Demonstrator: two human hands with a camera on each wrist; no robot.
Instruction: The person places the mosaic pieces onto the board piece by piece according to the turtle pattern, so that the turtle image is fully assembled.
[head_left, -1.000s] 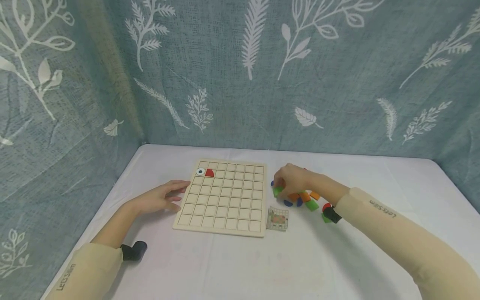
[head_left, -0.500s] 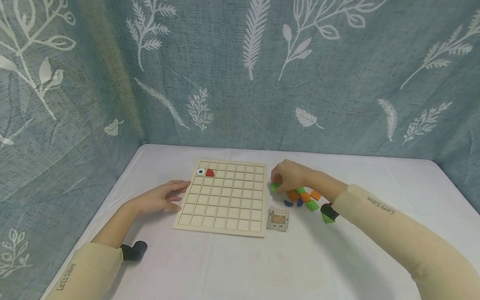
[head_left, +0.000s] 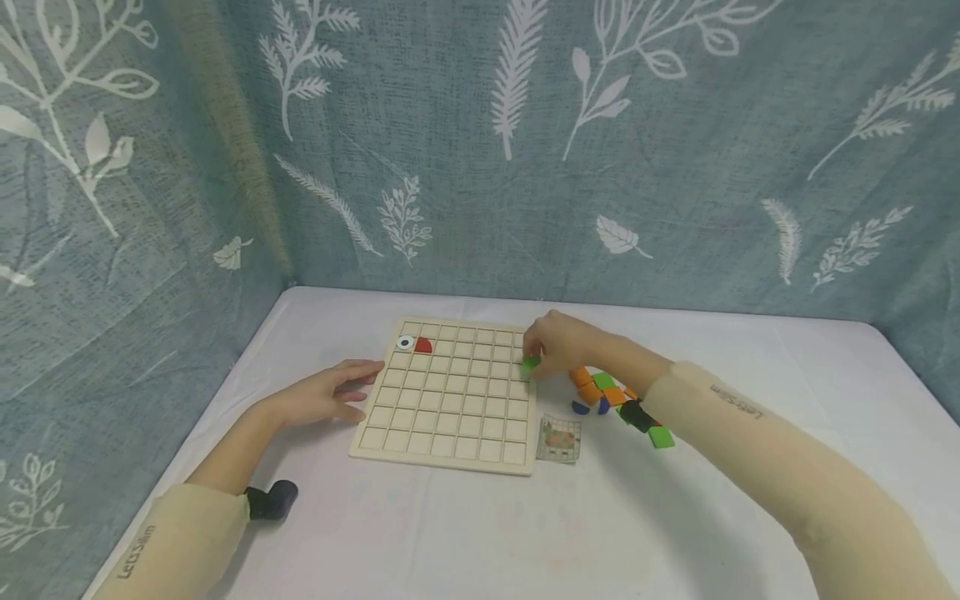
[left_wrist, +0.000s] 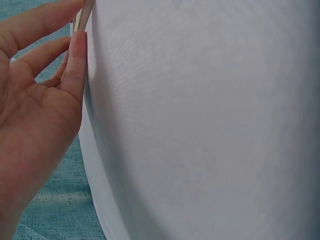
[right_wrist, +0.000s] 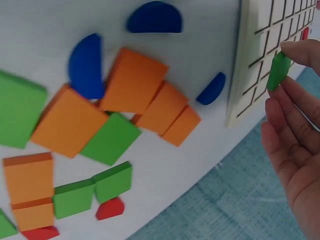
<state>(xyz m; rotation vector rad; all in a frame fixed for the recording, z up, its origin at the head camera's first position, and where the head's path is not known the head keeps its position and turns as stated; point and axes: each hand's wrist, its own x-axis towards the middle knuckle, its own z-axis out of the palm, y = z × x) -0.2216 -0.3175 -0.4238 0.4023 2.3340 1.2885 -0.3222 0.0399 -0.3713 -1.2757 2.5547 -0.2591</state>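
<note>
My right hand [head_left: 566, 343] pinches a green square tile [right_wrist: 278, 70] between thumb and fingers, just over the right edge of the wooden grid board [head_left: 448, 421]. Against the board's left edge rest the fingertips of my left hand [head_left: 326, 396], its fingers loosely extended. In the left wrist view the board's edge [left_wrist: 85, 17] shows as a thin strip at those fingertips. Two pieces sit side by side in the grid's upper left: a round white eye tile [head_left: 405, 342] and a red quarter-circle tile [head_left: 423, 345].
A small picture card [head_left: 559, 438] lies right of the board. Beyond it are loose pieces: several orange tiles [right_wrist: 132, 82], other green tiles [right_wrist: 111, 139], blue half-round pieces [right_wrist: 155, 19] and red pieces [right_wrist: 110, 208], partly under my right forearm. A patterned curtain [head_left: 540, 167] stands behind the table.
My right hand has lifted the green tile from the loose pieces and carried it left to the board's right edge. The left hand stays at the board; the head view has shifted slightly.
</note>
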